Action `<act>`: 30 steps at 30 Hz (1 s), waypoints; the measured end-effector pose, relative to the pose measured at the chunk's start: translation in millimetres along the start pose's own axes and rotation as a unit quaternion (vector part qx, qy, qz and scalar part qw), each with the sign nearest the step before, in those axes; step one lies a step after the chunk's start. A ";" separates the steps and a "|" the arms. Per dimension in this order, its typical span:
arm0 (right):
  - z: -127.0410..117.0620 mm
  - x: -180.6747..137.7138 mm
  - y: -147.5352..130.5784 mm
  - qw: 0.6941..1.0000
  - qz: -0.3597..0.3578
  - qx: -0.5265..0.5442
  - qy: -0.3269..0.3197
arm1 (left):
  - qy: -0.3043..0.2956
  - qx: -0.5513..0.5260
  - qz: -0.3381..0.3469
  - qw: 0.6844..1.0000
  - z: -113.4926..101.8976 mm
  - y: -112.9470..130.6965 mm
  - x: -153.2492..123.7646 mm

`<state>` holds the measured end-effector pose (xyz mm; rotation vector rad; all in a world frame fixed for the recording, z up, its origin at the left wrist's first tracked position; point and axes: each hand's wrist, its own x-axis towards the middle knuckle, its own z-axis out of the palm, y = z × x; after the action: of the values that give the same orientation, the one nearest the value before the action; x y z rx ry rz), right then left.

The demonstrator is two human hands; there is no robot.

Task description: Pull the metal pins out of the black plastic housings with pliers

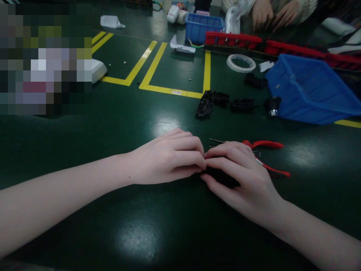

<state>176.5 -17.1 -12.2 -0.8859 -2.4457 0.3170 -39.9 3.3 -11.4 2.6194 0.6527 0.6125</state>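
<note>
My left hand and my right hand meet at the middle of the dark green table. Both have their fingers curled and pressed together over a small black part, which is mostly hidden beneath them. Red-handled pliers lie on the table just behind my right hand, touching or almost touching its knuckles.
Several black parts lie beyond my hands. A tilted blue bin sits at the right, a tape roll and red trays behind it. A smaller blue bin and another person's hands are at the far edge. Yellow lines mark the table.
</note>
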 end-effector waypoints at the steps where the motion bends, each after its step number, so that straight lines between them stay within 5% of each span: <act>1: -2.4 -1.1 1.6 1.000 -0.009 -0.010 0.008 | -0.001 -0.004 -0.006 1.000 0.3 -0.2 0.0; 10: -34.4 -25.7 37.7 0.983 0.011 -0.163 0.083 | -0.001 0.010 0.008 1.000 1.0 1.0 0.1; 30: -35.7 -35.1 64.0 0.987 0.089 -0.132 0.004 | -0.029 0.029 0.000 0.999 -3.5 11.0 12.7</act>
<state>252.6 10.3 -20.2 -1.2186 -2.4425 0.0503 -27.6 1.6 0.5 2.6797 0.6610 0.5245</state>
